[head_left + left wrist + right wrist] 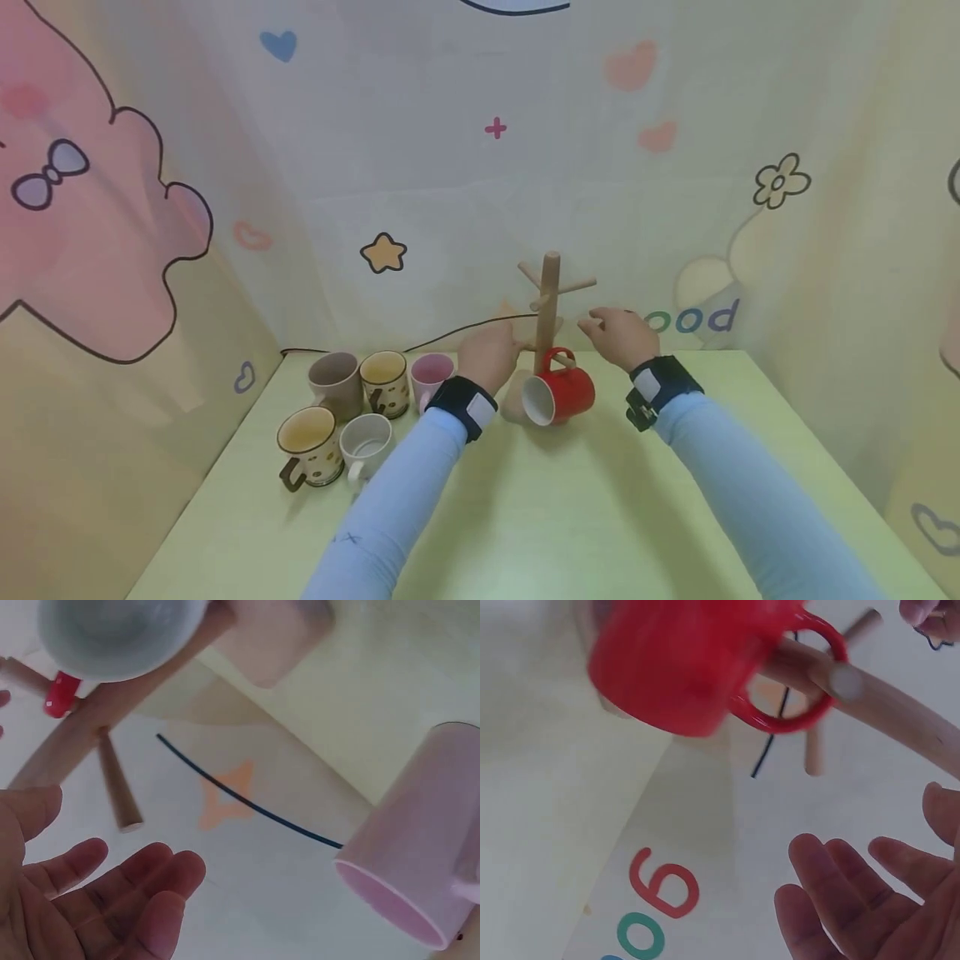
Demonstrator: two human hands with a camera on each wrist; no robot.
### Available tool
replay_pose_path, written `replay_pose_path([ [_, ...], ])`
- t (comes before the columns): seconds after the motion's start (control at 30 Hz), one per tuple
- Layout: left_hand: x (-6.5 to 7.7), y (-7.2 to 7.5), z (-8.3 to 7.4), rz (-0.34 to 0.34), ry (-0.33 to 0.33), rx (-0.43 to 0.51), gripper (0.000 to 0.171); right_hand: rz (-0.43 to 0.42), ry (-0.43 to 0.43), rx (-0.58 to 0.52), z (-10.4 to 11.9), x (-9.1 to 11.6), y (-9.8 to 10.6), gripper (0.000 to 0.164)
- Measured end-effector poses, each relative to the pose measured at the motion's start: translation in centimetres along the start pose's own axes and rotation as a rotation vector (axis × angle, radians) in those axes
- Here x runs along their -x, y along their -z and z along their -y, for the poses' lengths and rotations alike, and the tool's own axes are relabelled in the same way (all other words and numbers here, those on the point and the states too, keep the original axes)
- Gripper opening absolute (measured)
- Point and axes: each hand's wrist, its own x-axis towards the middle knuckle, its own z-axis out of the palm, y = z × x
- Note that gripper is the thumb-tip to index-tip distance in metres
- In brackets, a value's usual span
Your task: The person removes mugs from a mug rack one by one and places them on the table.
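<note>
A red mug with a white inside hangs by its handle from a low peg of the wooden mug tree. In the right wrist view, the mug's red handle loops around the peg. My left hand is just left of the post, fingers loosely bent and holding nothing. A bare peg lies close to its fingertips in the left wrist view. To the right of the post, my right hand hovers apart from the mug, its fingers relaxed and holding nothing.
Left on the table stand a pink mug, a grey-brown mug, two patterned cream mugs, one at the back and one in front, and a white mug. A printed cloth hangs behind.
</note>
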Motion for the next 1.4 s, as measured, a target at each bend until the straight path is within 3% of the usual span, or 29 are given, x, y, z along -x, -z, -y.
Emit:
replay_pose_path([
  [0.27, -0.9, -1.7, 0.6, 0.061, 0.013, 0.003, 0.034, 0.047, 0.014, 0.064, 0.7, 1.6, -3.1, 0.04],
  [0.53, -0.9, -2.7, 0.6, 0.047, 0.003, -0.038, 0.027, 0.048, 0.007, 0.085, 1.3, 2.3, -4.6, 0.036],
  [0.8, -0.9, -3.1, 0.6, -0.048, -0.025, -0.081, 0.02, 0.029, 0.024, 0.105, 1.1, 2.0, -5.0, 0.032],
  [1.07, -0.6, -3.0, 0.4, -0.019, -0.023, -0.085, 0.024, 0.04, 0.007, 0.099, 0.5, 1.4, -5.1, 0.033],
  [1.4, 0.2, -3.1, 0.1, -0.041, -0.056, -0.075, 0.022, 0.067, -0.013, 0.077, -0.2, 1.1, -4.5, 0.036],
])
